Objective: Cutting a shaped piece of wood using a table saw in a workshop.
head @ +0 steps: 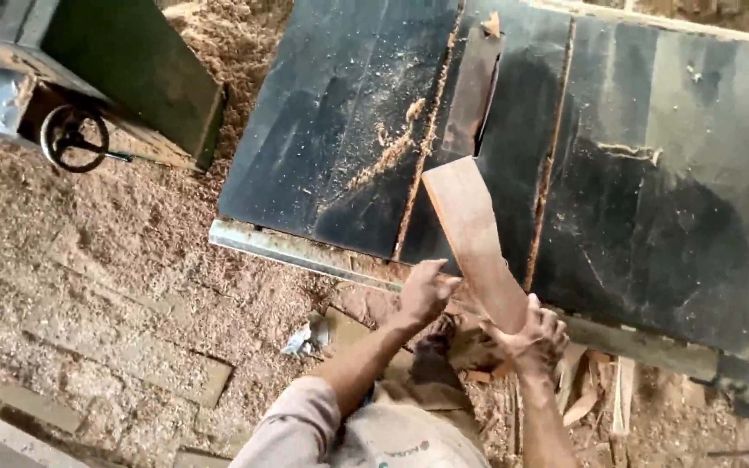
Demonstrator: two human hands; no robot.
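A flat reddish-brown wooden board [470,234] lies slanted on the dark table saw top [652,199], its far end near the blade slot [483,95]. My right hand [532,336] grips the board's near end at the table's front edge. My left hand [425,290] rests against the board's left side with fingers stretched out, thumb touching the wood. Sawdust streaks run across the table's left half.
Sawdust covers the floor [114,260] at left. A green machine with a round handwheel [73,134] stands at upper left. Wood offcuts [604,394] lie under the table's front edge, and loose planks [36,407] sit on the floor at lower left.
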